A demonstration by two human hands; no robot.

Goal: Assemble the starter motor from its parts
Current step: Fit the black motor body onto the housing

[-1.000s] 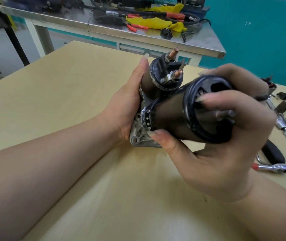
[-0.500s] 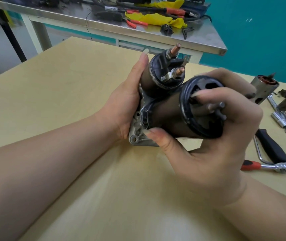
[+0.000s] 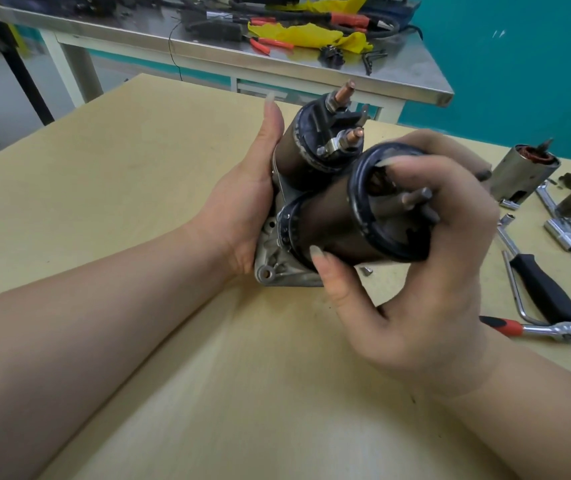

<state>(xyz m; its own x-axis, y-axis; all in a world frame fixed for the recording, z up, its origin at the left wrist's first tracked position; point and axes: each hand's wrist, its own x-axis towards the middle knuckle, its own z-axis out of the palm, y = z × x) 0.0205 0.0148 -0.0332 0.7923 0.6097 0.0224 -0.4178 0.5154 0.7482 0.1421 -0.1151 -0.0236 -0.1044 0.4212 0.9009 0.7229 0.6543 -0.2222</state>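
The partly built starter motor lies tilted on the tan table [image 3: 121, 202]. Its dark cylindrical motor housing [image 3: 332, 223] points toward me with an open end where a shaft [image 3: 415, 197] sticks out. Above it sits the solenoid [image 3: 315, 140] with two copper terminal studs. A silver nose bracket [image 3: 273, 268] rests on the table. My left hand [image 3: 242, 206] cups the left side of the assembly, fingers straight up along the solenoid. My right hand [image 3: 426, 268] grips the housing's open end, thumb underneath and fingers curled over the rim.
To the right lie a silver armature-like cylinder [image 3: 519, 174], several sockets and metal parts [image 3: 568, 233], a black-handled tool [image 3: 544, 289] and a red-handled ratchet [image 3: 537, 330]. A steel workbench [image 3: 312, 67] with yellow cloth and cables stands behind the table.
My right hand has shifted its grip on the housing end, fingers moving over the rim. The assembly has tilted slightly. My left hand has stayed in place.
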